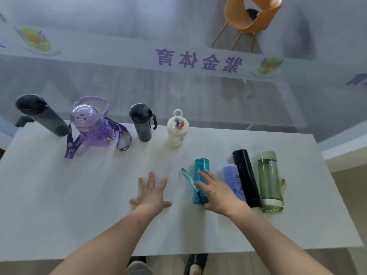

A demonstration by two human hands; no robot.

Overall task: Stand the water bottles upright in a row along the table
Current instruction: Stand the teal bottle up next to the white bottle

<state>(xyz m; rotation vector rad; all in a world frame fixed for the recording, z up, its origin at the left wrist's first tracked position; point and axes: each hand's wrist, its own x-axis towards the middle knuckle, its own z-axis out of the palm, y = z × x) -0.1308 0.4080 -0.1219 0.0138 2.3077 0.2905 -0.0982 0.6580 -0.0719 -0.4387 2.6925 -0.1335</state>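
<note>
Teal bottle lies flat at centre right of the white bench, the right hand spread over it, left hand splayed wide beside it.

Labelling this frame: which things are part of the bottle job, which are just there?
Job:
standing: tall black bottle, purple bottle, dark bottle, white bottle
lying: teal bottle, lilac bottle, black bottle, green bottle
table

Not job:
orange chair
banner
</note>
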